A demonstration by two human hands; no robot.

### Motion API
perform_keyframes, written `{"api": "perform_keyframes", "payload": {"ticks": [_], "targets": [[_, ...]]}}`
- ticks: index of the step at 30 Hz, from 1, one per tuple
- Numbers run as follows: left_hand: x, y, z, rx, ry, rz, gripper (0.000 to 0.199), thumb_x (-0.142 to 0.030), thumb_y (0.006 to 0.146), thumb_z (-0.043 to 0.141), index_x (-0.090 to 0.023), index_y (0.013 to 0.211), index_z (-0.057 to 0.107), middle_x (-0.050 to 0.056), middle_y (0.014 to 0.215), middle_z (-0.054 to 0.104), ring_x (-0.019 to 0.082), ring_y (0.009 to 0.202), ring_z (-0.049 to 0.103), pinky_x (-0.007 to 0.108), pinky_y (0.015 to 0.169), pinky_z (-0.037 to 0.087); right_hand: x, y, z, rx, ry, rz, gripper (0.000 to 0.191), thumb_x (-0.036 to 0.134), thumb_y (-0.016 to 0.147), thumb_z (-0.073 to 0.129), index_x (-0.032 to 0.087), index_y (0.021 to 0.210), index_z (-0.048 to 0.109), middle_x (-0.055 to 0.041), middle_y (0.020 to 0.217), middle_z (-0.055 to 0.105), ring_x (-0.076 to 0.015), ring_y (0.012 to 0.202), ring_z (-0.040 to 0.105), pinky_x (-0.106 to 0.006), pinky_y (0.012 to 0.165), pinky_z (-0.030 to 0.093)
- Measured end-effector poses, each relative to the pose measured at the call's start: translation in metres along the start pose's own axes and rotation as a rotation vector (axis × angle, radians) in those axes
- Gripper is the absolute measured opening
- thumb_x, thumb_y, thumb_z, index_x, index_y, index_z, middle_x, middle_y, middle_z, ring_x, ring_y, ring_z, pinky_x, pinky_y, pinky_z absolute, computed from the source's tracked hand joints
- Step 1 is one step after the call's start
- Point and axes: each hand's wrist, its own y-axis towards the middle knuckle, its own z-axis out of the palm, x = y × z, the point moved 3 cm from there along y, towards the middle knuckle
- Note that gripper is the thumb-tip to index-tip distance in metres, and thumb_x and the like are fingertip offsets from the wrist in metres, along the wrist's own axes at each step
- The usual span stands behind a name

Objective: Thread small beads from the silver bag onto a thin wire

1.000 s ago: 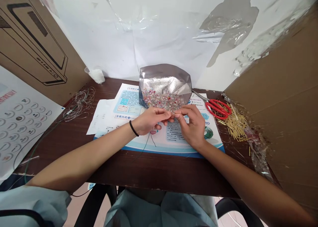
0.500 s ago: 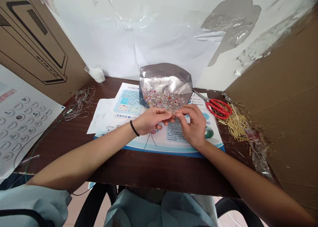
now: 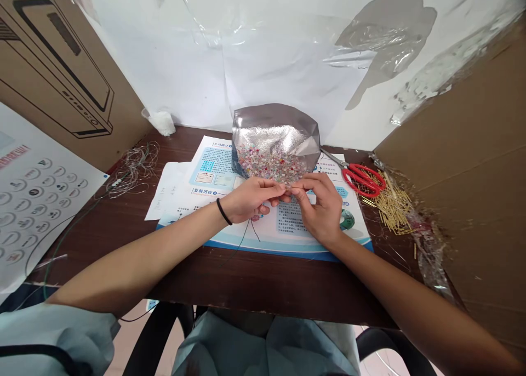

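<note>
My left hand [image 3: 250, 200] and my right hand [image 3: 318, 209] meet at the fingertips just in front of the mouth of a silver foil bag [image 3: 275, 126]. The bag holds a heap of tiny multicoloured beads [image 3: 271, 165]. A thin dark wire [image 3: 246, 236] hangs down below my left hand, and its fingers seem pinched on it. What my right fingertips hold is too small to see. Both hands are above a printed blue and white paper sheet [image 3: 296, 239].
The sheet lies on a dark wooden table [image 3: 263, 280]. To the right are red-handled scissors [image 3: 364, 180] and a pile of brass pins [image 3: 392, 209]. A tangle of thin wires [image 3: 133, 170] lies at left. Cardboard panels [image 3: 460, 146] stand at the right side.
The view drifts slightly as my head moves. My hands stay pinched together in front of the bag, with no clear change in what they hold.
</note>
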Motion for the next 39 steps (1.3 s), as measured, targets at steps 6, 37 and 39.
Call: {"api": "perform_keyframes", "payload": {"ticks": [6,37,39], "targets": [[-0.0011,-0.0009,0.0007,0.015,0.007,-0.010,0.025,-0.029,0.094,0.056,-0.012,0.078,0.064,-0.005,0.060,0.045,0.000,0.039,0.031,0.017,0.037,0.019,0.0013,0.0002,0.0001,-0.006,0.000,-0.008,0.007,0.017,0.089,0.063,0.022,0.087,0.066,-0.0025,0.084,0.064,-0.0162,0.081,0.063,-0.033,0.074,0.052],[-0.0014,-0.0001,0.0031,0.017,0.008,0.061,0.021,-0.023,0.095,0.051,-0.015,0.076,0.055,-0.004,0.061,0.048,0.001,0.042,0.031,0.016,0.038,0.021,-0.0013,-0.0008,0.0036,0.090,0.012,0.101,0.013,0.024,0.090,0.057,0.021,0.079,0.063,-0.0036,0.081,0.063,-0.0169,0.079,0.061,-0.034,0.071,0.051],[-0.0013,0.0000,0.0034,0.011,0.010,0.069,0.022,-0.022,0.095,0.051,-0.014,0.075,0.055,-0.004,0.061,0.048,0.001,0.042,0.031,0.016,0.037,0.021,-0.0013,-0.0011,0.0038,0.092,0.021,0.102,0.013,0.023,0.090,0.057,0.021,0.079,0.063,-0.0035,0.081,0.063,-0.0168,0.080,0.061,-0.034,0.071,0.050]]}}
